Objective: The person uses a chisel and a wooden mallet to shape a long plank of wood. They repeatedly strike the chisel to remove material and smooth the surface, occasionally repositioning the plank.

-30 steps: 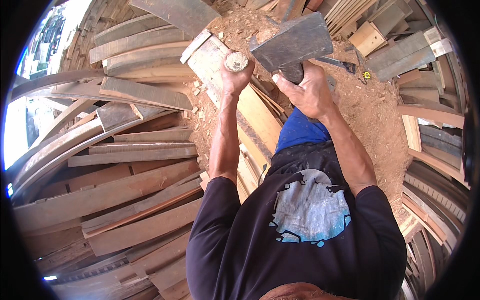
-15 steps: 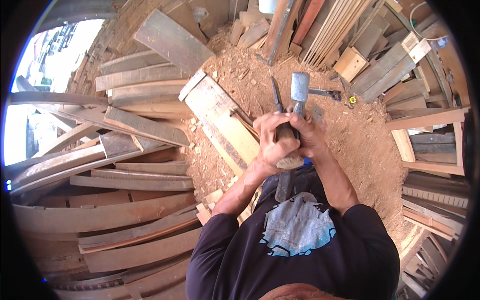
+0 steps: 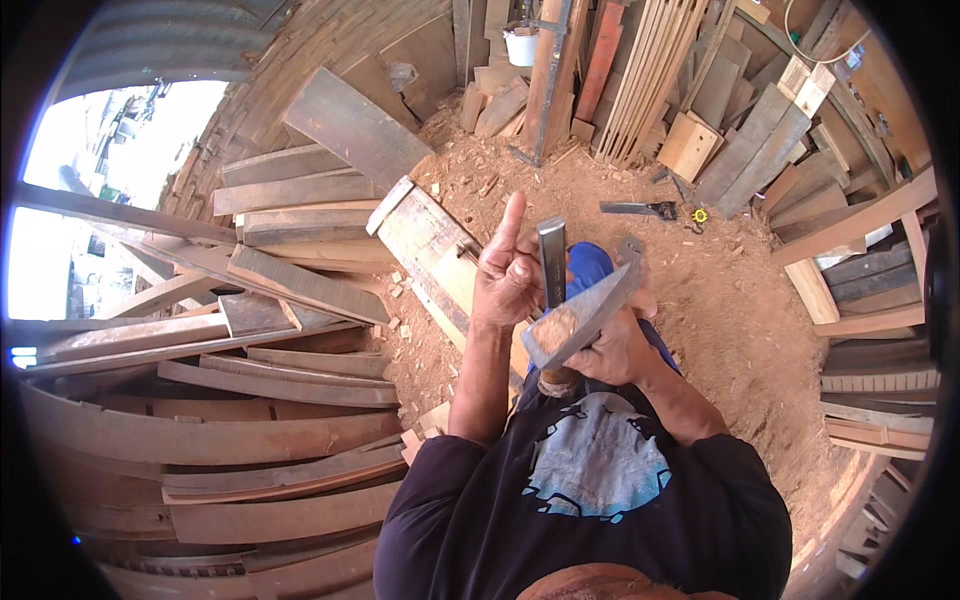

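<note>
My left hand [image 3: 505,275] is raised with its index finger stretched up and the other fingers loosely bent; I see nothing held in it. Close to its right side stands a chisel-like tool, its dark metal blade [image 3: 552,265] pointing up and its wooden handle [image 3: 558,383] low near my shirt. My right hand [image 3: 622,345] is closed around a grey bar-like tool [image 3: 592,305], tilted so that its worn, wood-coloured end comes toward me. The bar crosses in front of the chisel and hides its middle, so whether my right hand also grips the chisel is unclear.
A pale wooden bench [image 3: 425,235] lies ahead to the left. On the shavings-covered floor are a handsaw [image 3: 640,209] and a yellow tape measure [image 3: 700,216]. Stacked curved boards [image 3: 290,430] fill the left side; planks and frames [image 3: 860,255] line the right. A white bucket [image 3: 520,47] hangs at the back.
My left hand has come off the tools and moved left and up, its index finger now raised. In my right hand the grey tool has tipped over from upright. The view has tilted slightly.
</note>
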Tool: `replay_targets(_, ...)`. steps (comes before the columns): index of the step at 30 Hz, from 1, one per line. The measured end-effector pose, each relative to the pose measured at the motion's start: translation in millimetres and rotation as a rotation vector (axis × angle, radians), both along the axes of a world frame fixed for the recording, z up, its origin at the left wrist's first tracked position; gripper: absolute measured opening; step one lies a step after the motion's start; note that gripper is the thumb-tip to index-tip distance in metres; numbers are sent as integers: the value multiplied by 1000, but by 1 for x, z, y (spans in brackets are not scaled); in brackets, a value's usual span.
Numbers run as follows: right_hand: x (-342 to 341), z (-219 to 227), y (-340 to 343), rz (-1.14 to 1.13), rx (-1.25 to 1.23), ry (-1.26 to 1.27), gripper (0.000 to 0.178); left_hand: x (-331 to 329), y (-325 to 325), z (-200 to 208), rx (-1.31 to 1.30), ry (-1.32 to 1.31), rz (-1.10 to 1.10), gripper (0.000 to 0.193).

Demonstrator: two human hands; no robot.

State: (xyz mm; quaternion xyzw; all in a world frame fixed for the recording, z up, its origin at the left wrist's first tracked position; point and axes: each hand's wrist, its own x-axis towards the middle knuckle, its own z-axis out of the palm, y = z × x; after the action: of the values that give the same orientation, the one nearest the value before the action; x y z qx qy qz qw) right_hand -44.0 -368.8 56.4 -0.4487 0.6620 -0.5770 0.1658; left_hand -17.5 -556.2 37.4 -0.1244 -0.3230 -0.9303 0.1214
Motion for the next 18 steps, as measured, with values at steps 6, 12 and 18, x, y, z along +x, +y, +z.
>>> replay_targets(6,28,8,15,80,39,86,43,14,13,-15,175,164,-233,76)
replay_targets(12,47,6,21,88,5,81,33,31,16,-19,17,279,-132,53)
replay_targets(18,53,9,21,53,-36,111,30,37,14,-20,-18,265,-132,55)
